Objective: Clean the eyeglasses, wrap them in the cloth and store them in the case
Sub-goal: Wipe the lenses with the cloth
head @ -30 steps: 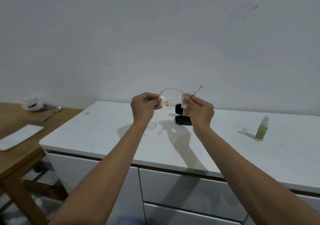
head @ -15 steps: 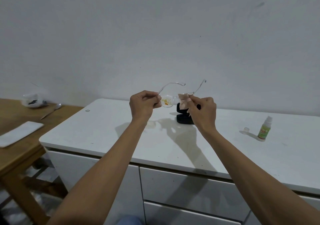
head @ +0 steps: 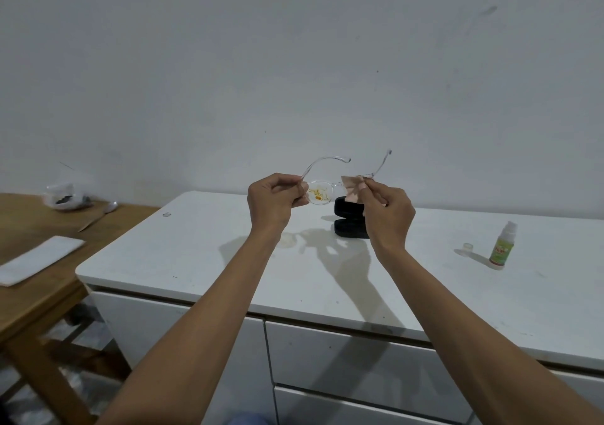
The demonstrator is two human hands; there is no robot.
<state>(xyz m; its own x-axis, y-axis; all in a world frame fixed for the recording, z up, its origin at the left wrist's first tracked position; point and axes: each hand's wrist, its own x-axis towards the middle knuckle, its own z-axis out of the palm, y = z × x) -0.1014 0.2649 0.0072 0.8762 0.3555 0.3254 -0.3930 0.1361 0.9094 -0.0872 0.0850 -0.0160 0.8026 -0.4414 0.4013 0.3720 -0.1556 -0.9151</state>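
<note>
I hold clear-framed eyeglasses [head: 322, 192] up in front of me, temples unfolded and pointing away. Their left lens carries orange-yellow smears. My left hand [head: 273, 201] pinches the frame at the left hinge. My right hand [head: 387, 210] pinches a small pinkish cloth [head: 353, 189] against the right lens, which the cloth hides. A black glasses case [head: 348, 222] stands open on the white cabinet top [head: 212, 254], just behind and below my right hand.
A small green spray bottle [head: 503, 245] stands at the right of the cabinet top, its clear cap [head: 468, 247] beside it. A wooden table [head: 29, 294] at the left holds a folded white cloth [head: 36, 258], a plastic bag [head: 67, 192] and a spoon [head: 98, 217].
The glasses and both hands have risen slightly and tilted so the temples point further up and away. The cloth stays pinched on the right lens.
</note>
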